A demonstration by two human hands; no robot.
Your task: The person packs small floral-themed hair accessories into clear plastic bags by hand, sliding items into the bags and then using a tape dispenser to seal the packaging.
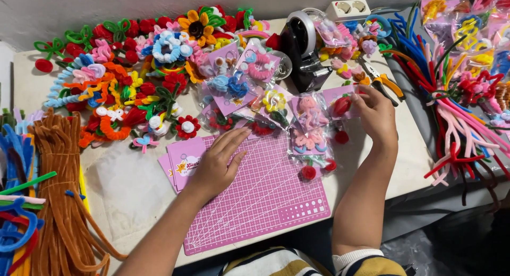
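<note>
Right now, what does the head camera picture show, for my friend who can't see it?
A person's left hand rests flat on a pink cutting mat while the right hand holds a small clear packet with a pink card. Around them lie pipe-cleaner flowers, more packets and a brown pipe-cleaner bundle.

The cutting mat is pink with a white grid, and the cards beside it are pink too. The bundle of fuzzy stems is brown; the tape dispenser is black.
</note>
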